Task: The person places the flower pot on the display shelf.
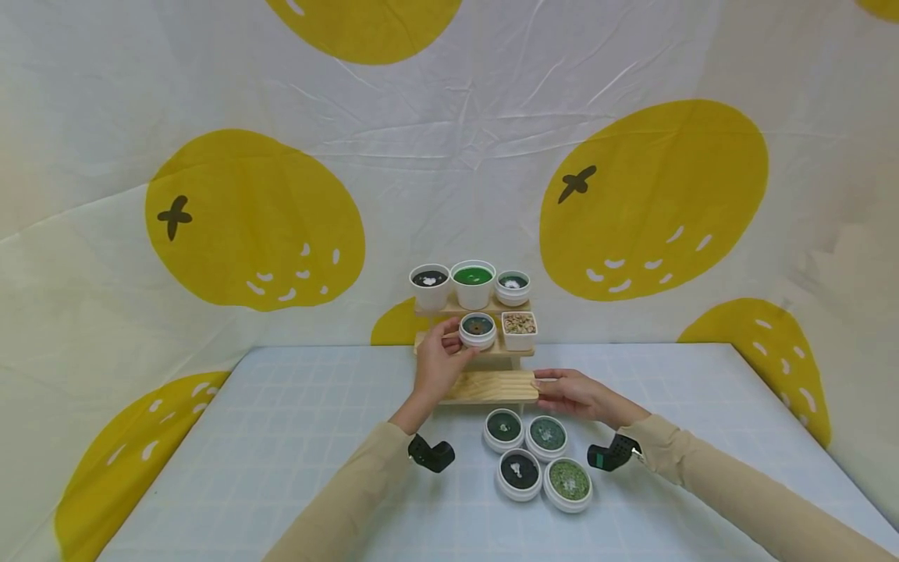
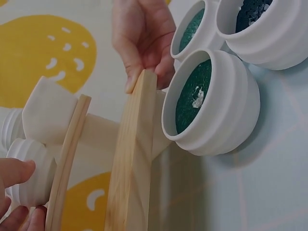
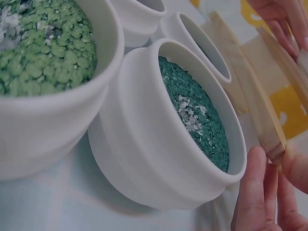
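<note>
A small white round pot [image 1: 477, 331] with dark grey-green filling stands on the middle step of a wooden tiered stand [image 1: 492, 386]. My left hand [image 1: 439, 363] grips that pot from its left side; in the left wrist view the thumb and fingers [image 2: 17, 172] lie around its wall. Beside it, on the same step, is a square white pot [image 1: 520, 331] of pale chips. With my right hand [image 1: 577, 394] I pinch the right end of the stand's bottom step, thumb on top and fingers below, as the right wrist view shows at the plank's end [image 3: 274, 144].
On the top step are a white pot with black filling [image 1: 430, 287], one with bright green [image 1: 474, 286] and a smaller ribbed pot [image 1: 513, 288]. Several ribbed white pots [image 1: 519, 474] of green or dark filling cluster on the table [image 1: 316, 437] before the stand. A patterned cloth [image 1: 449, 187] hangs behind.
</note>
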`<control>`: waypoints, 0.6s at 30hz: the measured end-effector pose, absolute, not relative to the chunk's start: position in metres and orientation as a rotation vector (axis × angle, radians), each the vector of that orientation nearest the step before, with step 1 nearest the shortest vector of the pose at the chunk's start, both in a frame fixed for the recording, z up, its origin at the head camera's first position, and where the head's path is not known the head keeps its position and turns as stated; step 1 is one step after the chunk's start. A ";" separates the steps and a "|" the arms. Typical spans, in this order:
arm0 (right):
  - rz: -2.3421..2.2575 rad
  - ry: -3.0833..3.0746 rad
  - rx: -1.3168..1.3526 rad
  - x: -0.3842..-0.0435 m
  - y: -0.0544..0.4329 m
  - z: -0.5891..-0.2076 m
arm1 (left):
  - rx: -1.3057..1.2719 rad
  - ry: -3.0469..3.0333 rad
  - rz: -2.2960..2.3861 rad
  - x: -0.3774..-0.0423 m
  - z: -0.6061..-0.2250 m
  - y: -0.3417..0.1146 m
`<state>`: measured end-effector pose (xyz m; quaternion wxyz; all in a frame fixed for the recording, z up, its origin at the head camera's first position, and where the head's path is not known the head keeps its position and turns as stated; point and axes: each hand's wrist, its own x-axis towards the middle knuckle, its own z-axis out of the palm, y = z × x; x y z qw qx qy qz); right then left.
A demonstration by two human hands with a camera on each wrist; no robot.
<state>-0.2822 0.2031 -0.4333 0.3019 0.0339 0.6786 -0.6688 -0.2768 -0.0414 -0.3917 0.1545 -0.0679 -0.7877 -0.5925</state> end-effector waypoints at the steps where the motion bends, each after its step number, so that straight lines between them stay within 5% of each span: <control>1: -1.774 1.799 0.086 -0.282 0.203 -0.434 | -0.189 -2.255 -1.697 -0.276 -0.392 -0.041; 18: -1.790 1.801 0.077 -0.281 0.203 -0.435 | -0.187 -2.219 -1.731 -0.263 -0.395 -0.040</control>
